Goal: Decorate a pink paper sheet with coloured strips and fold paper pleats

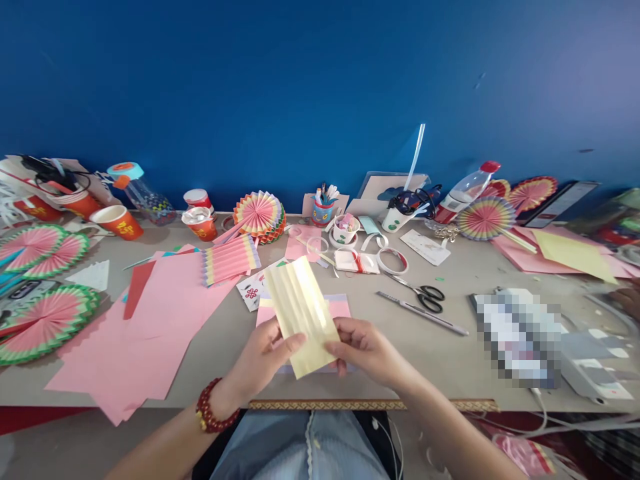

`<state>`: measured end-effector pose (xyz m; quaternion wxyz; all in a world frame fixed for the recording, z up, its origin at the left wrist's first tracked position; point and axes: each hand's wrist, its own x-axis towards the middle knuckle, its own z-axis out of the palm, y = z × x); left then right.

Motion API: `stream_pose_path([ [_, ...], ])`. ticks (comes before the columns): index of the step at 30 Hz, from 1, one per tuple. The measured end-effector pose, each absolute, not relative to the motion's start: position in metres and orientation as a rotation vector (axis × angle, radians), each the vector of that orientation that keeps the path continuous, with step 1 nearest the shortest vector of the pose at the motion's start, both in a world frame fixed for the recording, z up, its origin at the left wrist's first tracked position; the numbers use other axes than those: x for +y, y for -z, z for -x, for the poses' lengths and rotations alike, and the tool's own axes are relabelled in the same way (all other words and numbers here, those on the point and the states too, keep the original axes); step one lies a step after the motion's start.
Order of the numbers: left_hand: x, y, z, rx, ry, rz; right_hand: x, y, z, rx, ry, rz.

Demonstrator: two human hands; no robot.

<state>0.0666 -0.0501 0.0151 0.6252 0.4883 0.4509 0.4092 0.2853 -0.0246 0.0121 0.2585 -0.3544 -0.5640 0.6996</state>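
A creased sheet of pale yellow paper [303, 313] is held up, tilted, above the desk's front part. My left hand [267, 357] pinches its left edge, with the thumb on the front face. On the lower right edge, my right hand [365, 350] grips the same sheet between thumb and fingers. Beneath it lies a pink sheet with pale purple and yellow edges [340, 305], partly covered by the yellow paper and my hands. Just behind to the left rests a pleated pink, yellow and purple strip [230, 260].
Large pink sheets [145, 333] spread over the left, near finished paper fans [50, 317]. Black-handled scissors [427, 297] and a utility knife [423, 312] lie right of my hands. Tape rolls [393, 261] and cups [116, 222] stand behind. A phone [517, 337] lies at right.
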Motion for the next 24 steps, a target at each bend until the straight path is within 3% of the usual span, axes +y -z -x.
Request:
stream_pose_path([
  [3, -0.043, -0.017, -0.062, 1.184, -1.015, -1.088, -0.026, -0.014, -0.284, -1.666, -1.956, 0.942],
  [14, -0.049, -0.018, -0.082, 1.009, -0.881, -1.119, -0.007, -0.016, -0.272, -1.535, -1.424, 1.037],
  [24, -0.034, -0.023, -0.069, 1.187, -1.072, -1.32, -0.009, -0.022, -0.272, -1.59, -1.608, 1.002],
])
